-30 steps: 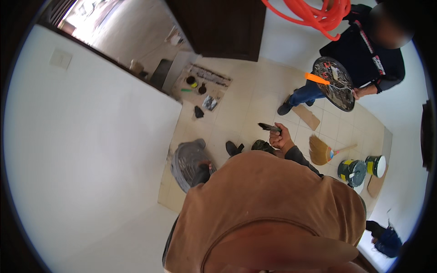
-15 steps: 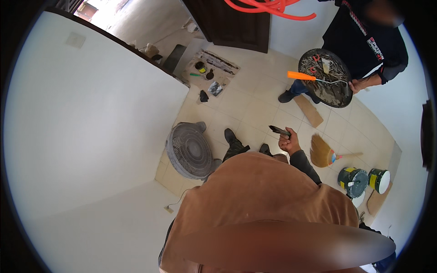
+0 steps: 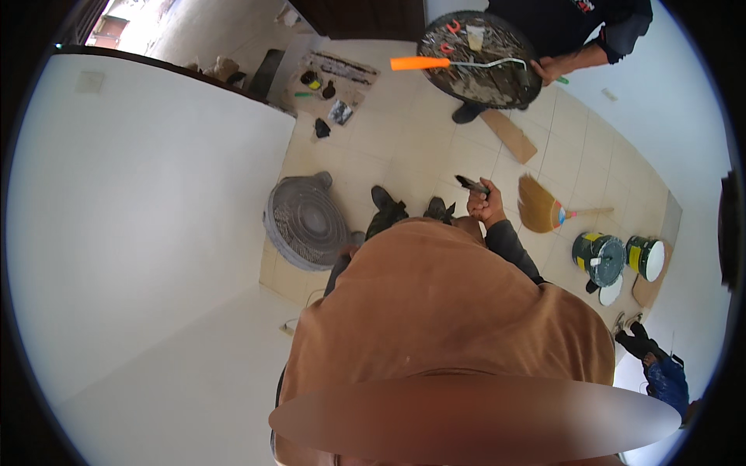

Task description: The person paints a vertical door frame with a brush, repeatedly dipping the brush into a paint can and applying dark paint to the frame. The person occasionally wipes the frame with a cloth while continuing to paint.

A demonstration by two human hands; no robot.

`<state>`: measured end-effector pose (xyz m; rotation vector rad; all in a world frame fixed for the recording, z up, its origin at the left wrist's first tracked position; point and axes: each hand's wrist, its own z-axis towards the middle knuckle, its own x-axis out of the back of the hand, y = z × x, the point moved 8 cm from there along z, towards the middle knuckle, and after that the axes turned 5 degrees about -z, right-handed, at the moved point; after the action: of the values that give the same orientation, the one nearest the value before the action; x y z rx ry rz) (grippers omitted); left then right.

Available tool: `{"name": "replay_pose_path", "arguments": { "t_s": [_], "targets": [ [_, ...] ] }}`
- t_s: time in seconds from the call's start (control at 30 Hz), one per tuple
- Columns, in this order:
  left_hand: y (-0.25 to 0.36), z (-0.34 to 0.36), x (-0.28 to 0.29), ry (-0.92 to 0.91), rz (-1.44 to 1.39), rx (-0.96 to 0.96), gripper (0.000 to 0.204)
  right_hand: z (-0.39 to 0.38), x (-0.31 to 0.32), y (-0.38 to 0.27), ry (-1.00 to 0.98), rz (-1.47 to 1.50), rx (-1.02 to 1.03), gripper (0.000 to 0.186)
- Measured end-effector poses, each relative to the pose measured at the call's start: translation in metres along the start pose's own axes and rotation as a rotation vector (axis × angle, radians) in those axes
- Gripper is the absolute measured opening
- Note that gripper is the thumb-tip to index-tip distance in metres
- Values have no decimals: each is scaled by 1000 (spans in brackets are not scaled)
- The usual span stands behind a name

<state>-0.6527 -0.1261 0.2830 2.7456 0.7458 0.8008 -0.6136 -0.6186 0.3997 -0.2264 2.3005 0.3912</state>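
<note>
My right hand [image 3: 486, 205] is closed around a dark, flat, brush-like tool [image 3: 471, 185], whose dark end points up and to the left. To the left, next to the grey round floor fan [image 3: 309, 221], a small part of my left hand [image 3: 351, 251] shows at the end of a dark sleeve; its fingers are hidden. At the upper right another person's hand [image 3: 550, 68] supports a round black tray [image 3: 427, 39] of loose metal pieces. Across that tray lies a paint roller frame with an orange handle [image 3: 420, 63].
Right of my hand a straw broom [image 3: 540, 203] lies on the tiles, with paint buckets [image 3: 598, 258] beyond it. A cardboard strip [image 3: 510, 136] lies ahead. Small cans stand on a stained sheet [image 3: 356, 74] near the doorway. A second person [image 3: 667, 380] is at the lower right.
My left hand has come into view beside the fan. My right hand still grips the dark tool. The other person and the tray appear further up and left as the view shifts.
</note>
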Motion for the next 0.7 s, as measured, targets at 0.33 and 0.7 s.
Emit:
{"name": "replay_pose_path", "arguments": {
  "t_s": [0.33,0.7],
  "targets": [
    [17,-13,-16,-32,48,-6,36,-42,18,-35,-88,109,70,36],
    [15,-3,-14,-46,68,0,33,-21,0,-50,-15,56,85,36]
  ]
}}
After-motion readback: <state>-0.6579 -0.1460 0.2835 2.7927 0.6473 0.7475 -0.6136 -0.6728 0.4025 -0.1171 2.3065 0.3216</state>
